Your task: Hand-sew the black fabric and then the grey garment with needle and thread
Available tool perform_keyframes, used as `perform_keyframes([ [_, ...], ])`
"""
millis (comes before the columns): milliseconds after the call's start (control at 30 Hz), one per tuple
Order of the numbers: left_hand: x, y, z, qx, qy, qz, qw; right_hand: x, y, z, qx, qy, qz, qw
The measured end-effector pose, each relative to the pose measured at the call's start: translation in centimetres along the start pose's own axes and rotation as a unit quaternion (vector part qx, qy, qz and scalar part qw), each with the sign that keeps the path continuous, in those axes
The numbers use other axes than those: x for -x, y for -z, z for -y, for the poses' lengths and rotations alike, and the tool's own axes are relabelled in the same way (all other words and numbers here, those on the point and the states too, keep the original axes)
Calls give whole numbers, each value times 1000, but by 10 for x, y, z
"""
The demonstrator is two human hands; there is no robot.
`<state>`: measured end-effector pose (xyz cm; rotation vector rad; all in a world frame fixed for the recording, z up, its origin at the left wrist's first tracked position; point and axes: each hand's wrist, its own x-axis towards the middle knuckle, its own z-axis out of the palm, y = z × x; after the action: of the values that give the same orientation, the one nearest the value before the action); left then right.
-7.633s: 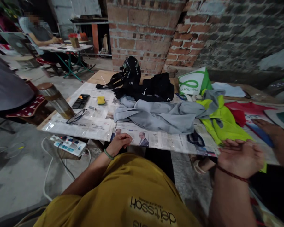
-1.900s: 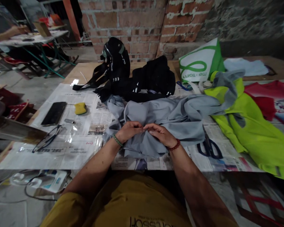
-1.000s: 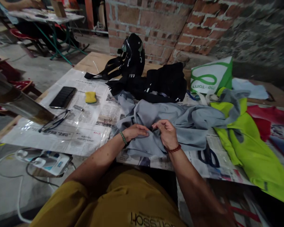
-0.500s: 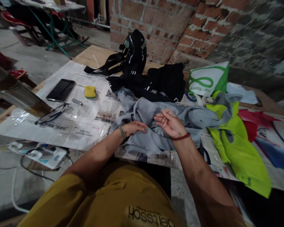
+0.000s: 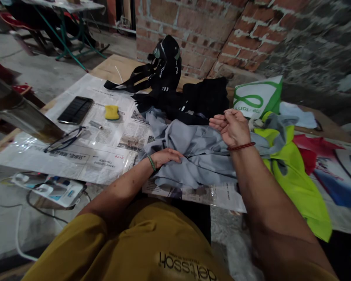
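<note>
A crumpled grey garment [image 5: 190, 136] is spread over the newspaper in front of me. Near its front side, my left hand [image 5: 167, 157] pinches a fold of the grey cloth between thumb and fingers. My right hand [image 5: 232, 127] is raised above the right part of the garment, thumb and forefinger pressed together and the other fingers curled loosely. Whatever sits in that pinch is too small to make out. Behind the grey cloth lies a black garment [image 5: 206, 97]. To the right, a bright yellow-green garment [image 5: 301, 191] hangs over the table's front edge.
Newspaper [image 5: 105, 156] under clear plastic covers the table. At left are a phone [image 5: 75, 110], a yellow sponge [image 5: 112, 112], glasses [image 5: 64, 139] and a tall container [image 5: 26, 111]. A black bag [image 5: 166, 64] and a white-green bag [image 5: 259, 97] stand behind. A power strip [image 5: 58, 191] lies below left.
My right hand has moved up and to the right, away from the left hand, still pinched. The left hand stays on the grey cloth.
</note>
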<state>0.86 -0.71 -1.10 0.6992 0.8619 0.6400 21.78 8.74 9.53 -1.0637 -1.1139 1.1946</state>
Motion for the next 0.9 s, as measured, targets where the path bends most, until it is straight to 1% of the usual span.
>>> perform_keyframes([
  [133,0,1,0,4,-1,7,1000,-20,3,6,28,19,-18,999],
  [333,0,-1,-1,15,-2,7,1000,-44,2,24,55,18,-115,992],
  [500,1,-2,-1,11,-6,12,1000,-59,6,34,42,58,-117,991],
  [733,0,-1,0,8,-5,8,1000,-72,11,39,45,91,-120,988],
  [900,0,-1,0,6,-3,4,1000,-80,15,49,54,113,-128,984],
])
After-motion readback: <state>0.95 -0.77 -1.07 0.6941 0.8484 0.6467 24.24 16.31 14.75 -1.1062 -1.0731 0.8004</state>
